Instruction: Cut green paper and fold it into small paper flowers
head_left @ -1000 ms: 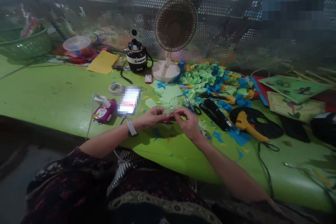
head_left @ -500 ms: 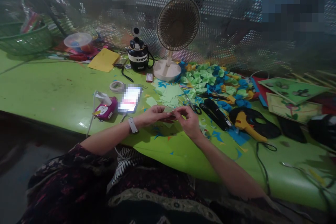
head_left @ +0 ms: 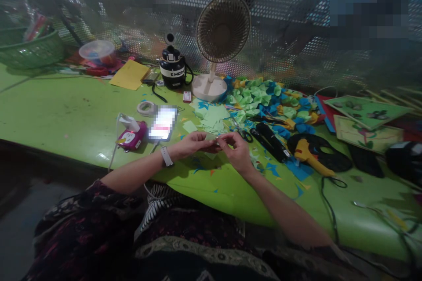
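Observation:
My left hand (head_left: 195,142) and my right hand (head_left: 236,149) meet over the front part of the green table, fingertips touching. Between them is a small piece of light green paper (head_left: 211,137), mostly covered by the fingers. Both thumbs press toward the fingers in a pinch on it. Just beyond the hands lies a pile of flat light green paper pieces (head_left: 212,116). Scissors (head_left: 244,134) rest close to my right hand, with a black stapler (head_left: 270,142) farther right. Folded green, blue and yellow paper shapes (head_left: 260,94) are heaped behind.
A fan (head_left: 209,88) and a black bottle (head_left: 173,72) stand at the back. On the left are a lit phone (head_left: 163,123), a purple power adapter (head_left: 133,136) and a tape roll (head_left: 146,108). To the right lies a yellow glue gun (head_left: 311,158) with its cord.
Both hands stay together over the same spot, with only a slight shift of the fingers on the paper. The view has moved very slightly.

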A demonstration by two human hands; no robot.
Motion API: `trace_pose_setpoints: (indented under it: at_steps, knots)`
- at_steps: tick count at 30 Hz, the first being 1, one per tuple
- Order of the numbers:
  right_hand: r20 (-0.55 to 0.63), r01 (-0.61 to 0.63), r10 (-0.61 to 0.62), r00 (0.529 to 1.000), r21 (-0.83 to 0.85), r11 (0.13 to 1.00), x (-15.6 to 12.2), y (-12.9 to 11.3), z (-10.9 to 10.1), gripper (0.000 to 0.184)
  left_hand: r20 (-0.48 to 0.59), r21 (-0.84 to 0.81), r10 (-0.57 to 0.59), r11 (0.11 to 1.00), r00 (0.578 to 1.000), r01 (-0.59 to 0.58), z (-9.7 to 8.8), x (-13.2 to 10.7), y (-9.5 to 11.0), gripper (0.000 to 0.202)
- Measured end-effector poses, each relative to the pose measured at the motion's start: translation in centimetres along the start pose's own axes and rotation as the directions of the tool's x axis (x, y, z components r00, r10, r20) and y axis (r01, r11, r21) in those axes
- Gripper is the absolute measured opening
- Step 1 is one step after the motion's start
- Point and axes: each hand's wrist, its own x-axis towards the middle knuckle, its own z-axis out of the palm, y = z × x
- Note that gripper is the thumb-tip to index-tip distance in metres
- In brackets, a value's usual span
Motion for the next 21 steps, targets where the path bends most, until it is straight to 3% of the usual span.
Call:
trace_pose_setpoints:
  at_steps: [16,21]
  knots:
    - [-0.019,0.010,-0.012,1.000,-0.064,0.998,0.24,0.02,-0.19,0.032,0.020,-0.004,0.008,1.000,1.000,-0.008,0.17,-0.12,0.23,0.034]
    - [-0.031,-0.045,0.042,0.999,-0.083,0.996,0.45,-0.21,-0.41,0.039,-0.016,0.010,0.026,1.000,1.000,-0.026,0.10,-0.24,0.43,0.045]
